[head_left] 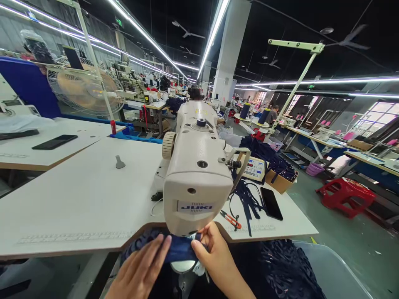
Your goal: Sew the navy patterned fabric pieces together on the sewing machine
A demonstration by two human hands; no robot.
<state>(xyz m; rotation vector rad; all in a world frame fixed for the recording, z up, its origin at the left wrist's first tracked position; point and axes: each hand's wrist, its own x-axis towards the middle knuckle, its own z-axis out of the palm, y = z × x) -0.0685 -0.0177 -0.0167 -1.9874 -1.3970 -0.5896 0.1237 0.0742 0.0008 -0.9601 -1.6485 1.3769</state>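
Observation:
A white sewing machine [196, 162] marked JUKI stands in front of me, its head end facing me. A navy blue piece of fabric [181, 249] lies under the head, over the narrow machine arm [183, 265]. My left hand [140, 265] is closed over the fabric's left part, fingers together on top and thumb hidden. At the right of the needle area, my right hand [216, 253] pinches the fabric between thumb and fingers. The needle itself is hidden behind the head and hands.
Orange thread snips [230, 220], navy strips [247, 199] and a black phone [271, 203] lie right of the machine. A control box [254, 168] sits behind them. Dark navy pieces [286, 270] fill a clear bin [327, 265] at lower right. A red stool [346, 195] stands beyond.

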